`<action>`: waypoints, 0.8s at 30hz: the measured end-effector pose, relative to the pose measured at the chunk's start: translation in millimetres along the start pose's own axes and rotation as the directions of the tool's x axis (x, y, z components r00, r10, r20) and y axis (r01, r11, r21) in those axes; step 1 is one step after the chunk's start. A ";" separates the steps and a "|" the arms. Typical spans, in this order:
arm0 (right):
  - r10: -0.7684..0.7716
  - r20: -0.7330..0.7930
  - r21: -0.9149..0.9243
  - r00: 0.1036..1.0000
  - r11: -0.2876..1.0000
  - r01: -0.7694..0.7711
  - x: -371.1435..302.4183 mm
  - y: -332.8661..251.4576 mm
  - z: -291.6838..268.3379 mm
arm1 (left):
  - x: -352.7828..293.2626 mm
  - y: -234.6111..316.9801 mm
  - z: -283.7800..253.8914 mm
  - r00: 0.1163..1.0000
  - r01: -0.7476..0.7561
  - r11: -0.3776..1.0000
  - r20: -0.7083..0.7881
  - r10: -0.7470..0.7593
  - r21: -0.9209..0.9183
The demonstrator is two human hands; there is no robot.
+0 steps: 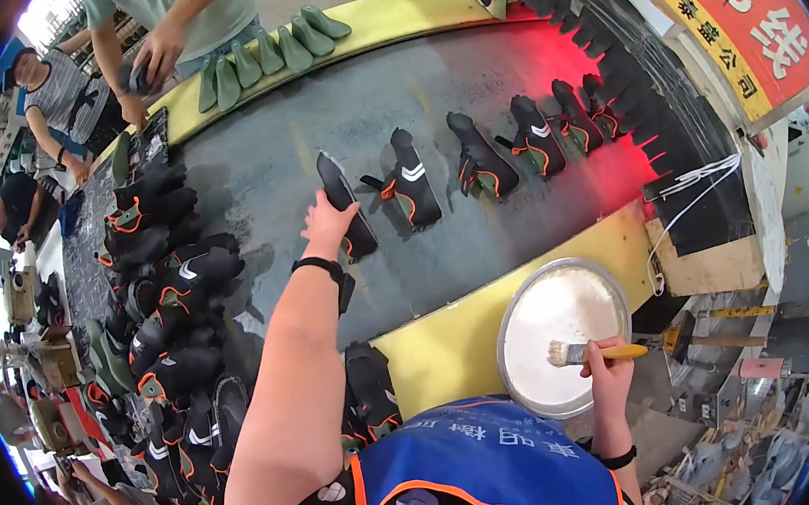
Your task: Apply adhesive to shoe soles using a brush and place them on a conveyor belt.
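Observation:
My left hand (pixel 328 223) reaches out over the grey conveyor belt (pixel 269 158), its fingers closed round a black shoe upper (pixel 362 240) that lies there. A little orange trim shows at this upper's near end. My right hand (pixel 609 369) grips a paintbrush (pixel 619 352) by its yellow handle. The brush's pale bristles are over a round metal basin (pixel 506 364) of white liquid (pixel 561 306), near the belt's close edge. Whether the bristles touch the liquid I cannot tell.
Several more black shoe uppers (pixel 413 188) lie in a row toward a red-lit opening with black flaps (pixel 617 86). Uppers (pixel 177 313) are piled at left. Green shoe lasts (pixel 268 51) line the yellow far ledge (pixel 372 14). A co-worker's hand (pixel 159 54) is beyond.

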State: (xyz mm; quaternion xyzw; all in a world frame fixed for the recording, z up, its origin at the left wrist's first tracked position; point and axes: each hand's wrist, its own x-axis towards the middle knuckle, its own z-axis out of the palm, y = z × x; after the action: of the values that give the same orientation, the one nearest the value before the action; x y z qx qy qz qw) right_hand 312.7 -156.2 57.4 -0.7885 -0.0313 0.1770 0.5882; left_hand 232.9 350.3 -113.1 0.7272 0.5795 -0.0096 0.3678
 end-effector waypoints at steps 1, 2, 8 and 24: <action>0.004 -0.003 -0.005 1.000 1.000 -0.004 0.7 -1.6 0.9 | 1.7 4.5 1.2 0.997 0.072 0.990 0.000 -0.072 0.118; 0.030 -0.021 -0.013 0.999 0.999 -0.031 1.1 -2.7 1.8 | 0.9 6.7 1.0 0.989 0.144 0.959 0.000 -0.149 0.245; -0.090 0.081 0.012 0.993 0.996 0.089 8.5 -4.1 14.0 | -56.1 -8.4 -15.4 0.984 -0.157 0.759 0.034 0.175 0.632; -0.260 0.261 0.157 0.930 0.962 0.225 -13.3 -1.4 -0.4 | -356.3 -78.7 39.1 0.912 -0.319 0.642 0.410 0.008 0.697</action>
State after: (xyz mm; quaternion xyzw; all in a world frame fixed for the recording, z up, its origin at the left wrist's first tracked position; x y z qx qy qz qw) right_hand 300.6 -159.5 62.0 -0.7074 -0.2001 0.2136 0.6433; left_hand 65.2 35.8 -25.9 0.8482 0.3732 -0.3507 0.1355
